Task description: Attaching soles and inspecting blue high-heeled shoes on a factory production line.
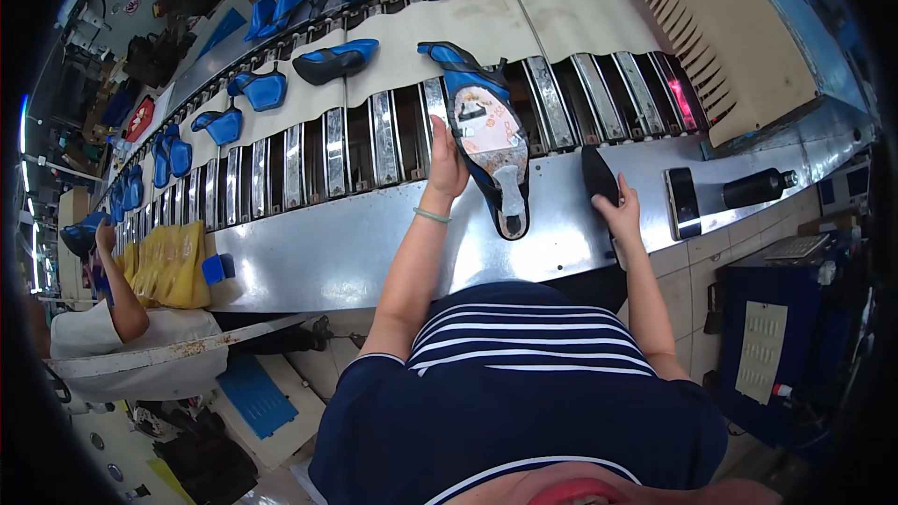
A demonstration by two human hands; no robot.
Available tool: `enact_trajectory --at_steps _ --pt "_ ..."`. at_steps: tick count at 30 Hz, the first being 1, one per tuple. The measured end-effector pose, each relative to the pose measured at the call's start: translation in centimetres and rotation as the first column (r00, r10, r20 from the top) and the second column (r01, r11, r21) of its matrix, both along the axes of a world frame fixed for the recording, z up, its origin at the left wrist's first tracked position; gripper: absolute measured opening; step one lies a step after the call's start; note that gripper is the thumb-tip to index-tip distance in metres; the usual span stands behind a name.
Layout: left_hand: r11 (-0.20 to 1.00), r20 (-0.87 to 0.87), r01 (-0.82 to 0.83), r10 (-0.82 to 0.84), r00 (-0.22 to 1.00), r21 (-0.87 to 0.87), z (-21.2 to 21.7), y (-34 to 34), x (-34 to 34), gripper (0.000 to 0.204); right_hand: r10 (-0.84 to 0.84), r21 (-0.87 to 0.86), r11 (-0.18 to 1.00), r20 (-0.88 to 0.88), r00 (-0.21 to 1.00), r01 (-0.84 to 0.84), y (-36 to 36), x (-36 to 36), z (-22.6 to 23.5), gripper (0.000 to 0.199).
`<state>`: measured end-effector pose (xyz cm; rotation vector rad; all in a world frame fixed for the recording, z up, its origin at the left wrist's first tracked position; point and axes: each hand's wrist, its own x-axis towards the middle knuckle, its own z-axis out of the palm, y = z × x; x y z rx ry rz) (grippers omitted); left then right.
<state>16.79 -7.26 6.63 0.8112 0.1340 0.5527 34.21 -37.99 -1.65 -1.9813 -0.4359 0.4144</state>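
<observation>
Sole side up, a shoe on a blue last [479, 117] is in my left hand [447, 164]. Its pale, patchy underside faces me, its toe points away and its black heel strap hangs over the metal ledge. My fingers close on its left edge, partly hidden behind it. To the right, my right hand [622, 213] grips the lower end of a dark, pointed shoe sole [597, 174]. The sole stands apart from the shoe, above the ledge.
A slatted conveyor [383, 136] with cream mats carries several blue lasts, including a black-and-blue shoe [337, 62]. A black phone [684, 202] and a dark bottle [756, 188] lie on the metal ledge [309, 248]. At left, a co-worker's arm [122, 290] is beside yellow bags [170, 265].
</observation>
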Motion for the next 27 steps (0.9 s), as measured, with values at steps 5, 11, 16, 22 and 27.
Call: enact_trajectory --at_steps 5,11,16,22,27 --pt "0.997 0.003 0.017 -0.017 1.0 -0.08 0.1 1.1 -1.1 0.08 0.356 0.622 0.768 -0.612 0.706 0.153 -0.3 0.2 4.7 0.049" --pt "0.998 -0.004 0.006 -0.006 1.0 -0.061 0.7 2.1 0.2 0.052 0.381 0.631 0.774 -0.53 0.758 0.051 0.0 -1.2 12.1 0.042" --pt "0.988 -0.165 -0.023 -0.002 0.986 -0.15 0.8 2.6 -0.6 0.05 0.491 0.672 0.728 -0.369 0.789 -0.139 0.1 -1.6 14.3 0.042" --pt "0.969 -0.13 -0.151 0.127 0.983 -0.195 0.1 3.3 -0.5 0.062 0.622 0.863 0.497 -0.28 0.731 -0.092 -0.1 -3.0 15.3 0.038" --pt "0.973 -0.176 -0.154 0.123 0.977 -0.172 1.7 2.6 0.9 0.065 0.56 0.898 0.438 -0.241 0.793 -0.037 -0.8 -2.4 16.5 0.036"
